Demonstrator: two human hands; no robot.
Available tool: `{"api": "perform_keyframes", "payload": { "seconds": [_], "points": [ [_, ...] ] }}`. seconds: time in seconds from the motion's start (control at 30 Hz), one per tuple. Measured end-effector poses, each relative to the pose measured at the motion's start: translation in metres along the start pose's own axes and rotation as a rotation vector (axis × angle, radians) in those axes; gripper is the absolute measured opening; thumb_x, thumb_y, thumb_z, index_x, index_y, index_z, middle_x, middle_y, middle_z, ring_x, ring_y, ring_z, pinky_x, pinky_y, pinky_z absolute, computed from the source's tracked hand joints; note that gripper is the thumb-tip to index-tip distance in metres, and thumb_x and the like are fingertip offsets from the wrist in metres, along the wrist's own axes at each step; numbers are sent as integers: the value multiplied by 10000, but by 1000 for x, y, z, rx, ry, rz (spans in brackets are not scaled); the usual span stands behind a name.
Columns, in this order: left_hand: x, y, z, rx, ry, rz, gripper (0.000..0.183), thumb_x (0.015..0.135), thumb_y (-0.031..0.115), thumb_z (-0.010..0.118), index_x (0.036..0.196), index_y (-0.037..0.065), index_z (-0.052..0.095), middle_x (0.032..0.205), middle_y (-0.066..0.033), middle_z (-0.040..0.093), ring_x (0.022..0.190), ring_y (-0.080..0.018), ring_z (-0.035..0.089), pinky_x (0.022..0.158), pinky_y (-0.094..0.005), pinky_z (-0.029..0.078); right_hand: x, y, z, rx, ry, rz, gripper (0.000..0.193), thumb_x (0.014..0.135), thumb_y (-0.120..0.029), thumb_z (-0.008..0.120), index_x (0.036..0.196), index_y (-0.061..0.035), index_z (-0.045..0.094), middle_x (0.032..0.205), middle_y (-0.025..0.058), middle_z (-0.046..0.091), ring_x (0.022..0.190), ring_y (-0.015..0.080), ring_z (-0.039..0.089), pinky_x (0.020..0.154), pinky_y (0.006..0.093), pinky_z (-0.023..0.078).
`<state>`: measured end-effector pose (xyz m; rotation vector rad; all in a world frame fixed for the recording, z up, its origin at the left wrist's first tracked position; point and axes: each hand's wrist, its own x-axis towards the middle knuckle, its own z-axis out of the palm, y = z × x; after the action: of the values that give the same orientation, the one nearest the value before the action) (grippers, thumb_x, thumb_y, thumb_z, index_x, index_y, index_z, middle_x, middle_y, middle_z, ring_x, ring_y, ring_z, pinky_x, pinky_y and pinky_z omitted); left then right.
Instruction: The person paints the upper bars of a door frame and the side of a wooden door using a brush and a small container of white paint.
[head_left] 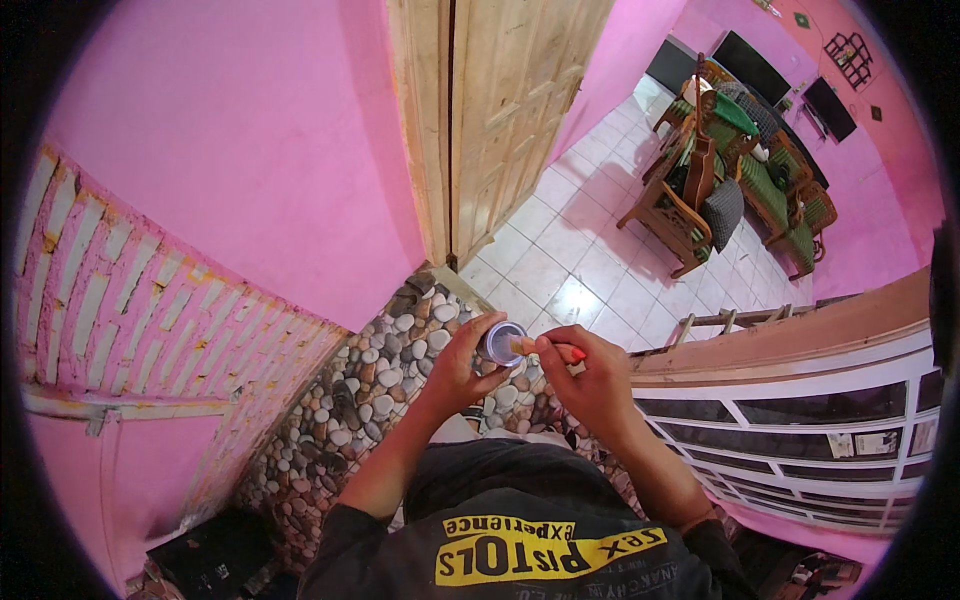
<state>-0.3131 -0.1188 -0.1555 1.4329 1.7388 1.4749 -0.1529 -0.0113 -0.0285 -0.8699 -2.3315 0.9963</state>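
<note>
In front of my body, my left hand (459,368) is wrapped round a small round cup (493,341), thumb and fingers on its sides. The cup's mouth faces up, with a pale rim and a whitish-lilac inside. My right hand (593,382) grips a paintbrush (570,353) with an orange-red handle end. The brush lies nearly level, and its pale bristles are at the cup's mouth, partly inside it. How much paint the cup holds is too small to tell.
To the left, a pink wall (250,130) meets a pink-and-white brick-patterned part (150,310). Ahead is a bare wooden door (515,110). Pebble-patterned flooring (390,350) lies below me, white tiles (560,270) beyond. A guitar (700,165) rests on a wooden chair (660,215). A white-framed window (800,430) stands right.
</note>
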Motion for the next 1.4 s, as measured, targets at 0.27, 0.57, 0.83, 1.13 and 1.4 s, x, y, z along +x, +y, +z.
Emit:
{"api": "perform_keyframes", "payload": {
  "seconds": [0.27, 0.57, 0.83, 1.13, 1.4],
  "points": [
    [-1, 4, 4, 27, -8, -11, 769, 744, 142, 876, 1419, 78, 511, 1347, -173, 587, 1246, -349, 583, 1055, -416, 473, -2, 8, 3, -76, 46, -119, 139, 915, -179, 734, 942, -46, 704, 764, 139, 692, 670, 298, 678, 616, 380, 515],
    [8, 7, 5, 4, -1, 26, 756, 760, 130, 868, 1420, 75, 503, 1336, -169, 591, 1232, -340, 591, 1047, -411, 476, -9, 7, -12, 84, 102, -10, 144, 958, -169, 703, 966, -25, 699, 727, 115, 682, 630, 214, 669, 580, 321, 503],
    [15, 8, 3, 0, -20, -7, 725, 788, 143, 851, 1417, 66, 499, 1330, -158, 591, 1227, -324, 597, 1041, -400, 483, -13, 28, -11, 427, 106, 245, 178, 1000, -146, 659, 1031, 26, 688, 739, 57, 699, 603, 88, 630, 553, 242, 490],
    [28, 4, -12, -69, -19, 4, 727, 783, 139, 849, 1418, 72, 500, 1320, -152, 598, 1220, -308, 613, 1025, -386, 498, 1, 49, -2, 768, 206, 383, 257, 1027, -208, 611, 1018, 43, 667, 769, 111, 687, 598, 169, 640, 568, 287, 527],
    [37, -3, -30, -10, 34, 85, 694, 797, 149, 862, 1392, 53, 517, 1272, -141, 624, 1205, -273, 621, 1026, -380, 489, 13, 62, 12, 1029, 230, 594, 242, 1021, -221, 582, 972, 4, 660, 737, 64, 644, 641, 162, 609, 580, 304, 498]
  ]
}}
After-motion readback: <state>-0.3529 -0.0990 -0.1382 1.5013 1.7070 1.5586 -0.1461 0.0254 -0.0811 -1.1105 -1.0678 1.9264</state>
